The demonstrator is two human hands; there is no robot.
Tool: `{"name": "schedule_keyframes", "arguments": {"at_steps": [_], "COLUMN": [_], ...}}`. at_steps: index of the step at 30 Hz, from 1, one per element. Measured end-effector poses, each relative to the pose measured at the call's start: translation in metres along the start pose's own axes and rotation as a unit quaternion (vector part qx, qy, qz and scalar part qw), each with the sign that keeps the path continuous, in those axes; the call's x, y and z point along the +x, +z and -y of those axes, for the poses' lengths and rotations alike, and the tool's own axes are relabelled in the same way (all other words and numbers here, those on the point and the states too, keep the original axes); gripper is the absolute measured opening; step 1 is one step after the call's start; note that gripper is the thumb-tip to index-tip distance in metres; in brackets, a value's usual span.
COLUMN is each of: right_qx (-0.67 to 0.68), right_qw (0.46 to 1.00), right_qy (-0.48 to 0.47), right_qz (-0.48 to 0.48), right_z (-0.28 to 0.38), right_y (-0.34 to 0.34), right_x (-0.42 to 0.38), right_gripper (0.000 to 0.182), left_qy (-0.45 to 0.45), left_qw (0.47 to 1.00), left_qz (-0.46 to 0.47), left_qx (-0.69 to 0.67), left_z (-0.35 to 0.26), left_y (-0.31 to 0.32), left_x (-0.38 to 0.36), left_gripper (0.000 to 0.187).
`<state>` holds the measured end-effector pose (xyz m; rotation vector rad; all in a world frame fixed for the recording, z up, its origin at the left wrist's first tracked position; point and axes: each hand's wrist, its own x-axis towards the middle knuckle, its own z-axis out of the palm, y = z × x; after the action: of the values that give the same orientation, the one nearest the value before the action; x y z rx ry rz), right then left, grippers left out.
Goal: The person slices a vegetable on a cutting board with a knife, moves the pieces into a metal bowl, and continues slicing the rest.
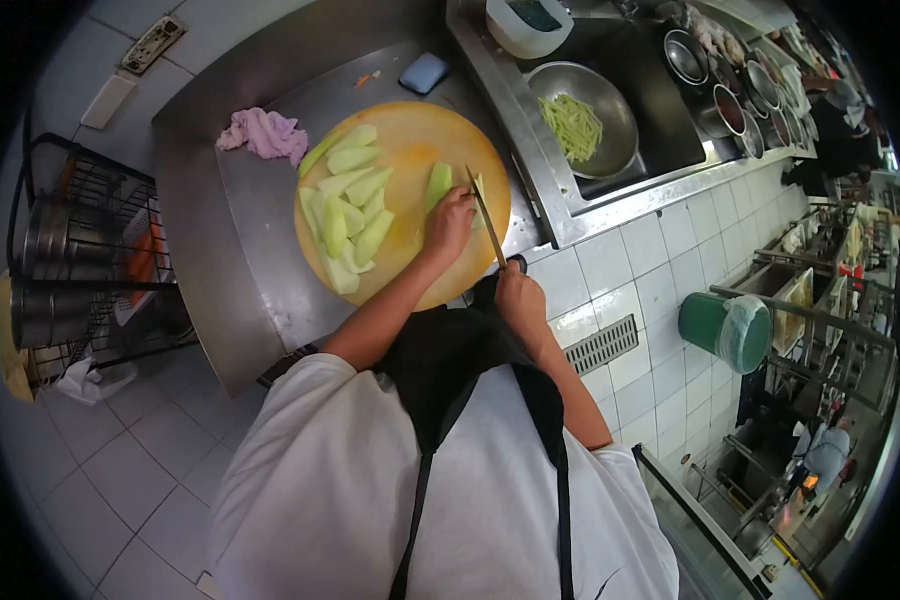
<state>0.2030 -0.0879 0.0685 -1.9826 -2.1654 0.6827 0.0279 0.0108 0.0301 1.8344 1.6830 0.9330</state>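
Observation:
My right hand (519, 297) grips the handle of a long kitchen knife (490, 227), its blade pointing away from me over the right side of a round yellowish cutting board (410, 262). My left hand (451, 222) has its fingers bent right beside the blade, holding down a pale green vegetable piece that the fingers mostly cover. A cut pale green wedge (438, 184) lies just left of those fingertips. Thin slivers (480, 188) show along the blade's far side. On the board's left half, several larger peeled wedges (345, 215) are heaped.
A pink cloth (264, 134) and a blue sponge (424, 73) lie on the steel counter (255, 235). In the sink at the right, a metal bowl (615, 115) holds pale green strips (571, 128). A wire rack (95, 265) stands left. A green bin (705, 322) and people appear farther right.

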Motion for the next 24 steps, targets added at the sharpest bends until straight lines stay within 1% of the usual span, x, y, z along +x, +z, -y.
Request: {"name": "schedule_keyframes", "arguments": {"at_steps": [2, 6, 11, 18, 20, 24], "right_qx": [-0.006, -0.006, 0.013, -0.010, -0.017, -0.010], "right_qw": [1.000, 1.000, 0.999, 1.000, 0.999, 1.000], "right_qy": [0.010, -0.019, -0.031, 0.007, 0.018, -0.006], "right_qz": [0.015, 0.004, -0.017, 0.024, 0.032, 0.002], "right_z": [0.003, 0.002, 0.001, 0.010, 0.010, 0.005], "right_y": [0.000, 0.005, 0.013, 0.000, 0.001, 0.013], "right_x": [0.000, 0.020, 0.030, 0.011, 0.008, 0.021], "right_gripper": [0.011, 0.012, 0.012, 0.011, 0.010, 0.014], "left_qy": [0.019, 0.035, -0.003, -0.023, -0.019, 0.007], "left_qw": [1.000, 0.999, 0.999, 0.999, 1.000, 0.999], "left_qz": [-0.007, -0.024, -0.028, -0.014, -0.014, -0.038], "left_qx": [-0.006, 0.005, -0.015, -0.017, -0.017, -0.010], "left_z": [0.000, 0.005, 0.007, 0.005, 0.005, 0.010], "left_y": [-0.003, 0.001, 0.006, 0.001, 0.001, 0.006], "left_x": [0.000, 0.000, -0.005, -0.008, -0.008, -0.009], "left_gripper": [0.026, 0.021, 0.021, 0.023, 0.023, 0.023]}}
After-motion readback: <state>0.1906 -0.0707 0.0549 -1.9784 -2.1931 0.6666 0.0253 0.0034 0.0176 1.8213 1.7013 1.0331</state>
